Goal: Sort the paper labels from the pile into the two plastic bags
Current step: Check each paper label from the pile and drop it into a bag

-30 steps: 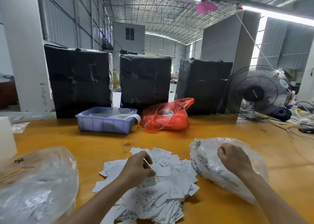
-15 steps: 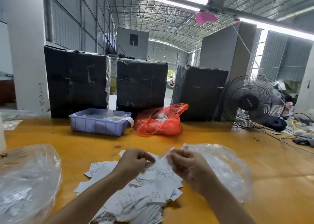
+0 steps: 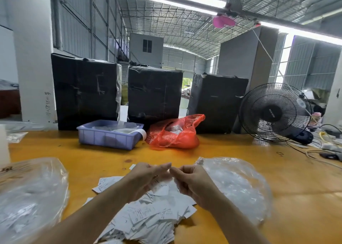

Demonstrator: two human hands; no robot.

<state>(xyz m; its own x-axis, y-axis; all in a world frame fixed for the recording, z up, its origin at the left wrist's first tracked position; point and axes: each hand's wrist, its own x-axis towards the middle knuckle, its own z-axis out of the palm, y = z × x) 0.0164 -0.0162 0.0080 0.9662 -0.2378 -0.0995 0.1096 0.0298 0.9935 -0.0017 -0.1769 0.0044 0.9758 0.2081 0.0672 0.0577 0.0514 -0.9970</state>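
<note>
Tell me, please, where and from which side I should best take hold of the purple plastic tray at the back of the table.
Probably by the purple tray at its two short end walls, from above, one hand each side. Its near long wall faces you unobstructed, but the red bag sits close beside its right end, so come in carefully there.

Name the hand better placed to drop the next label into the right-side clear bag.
Right. The right hand hangs directly beside the right clear bag, while the left hand sits over the label pile, farther from it. Both hands' fingertips meet mid-table.
</note>
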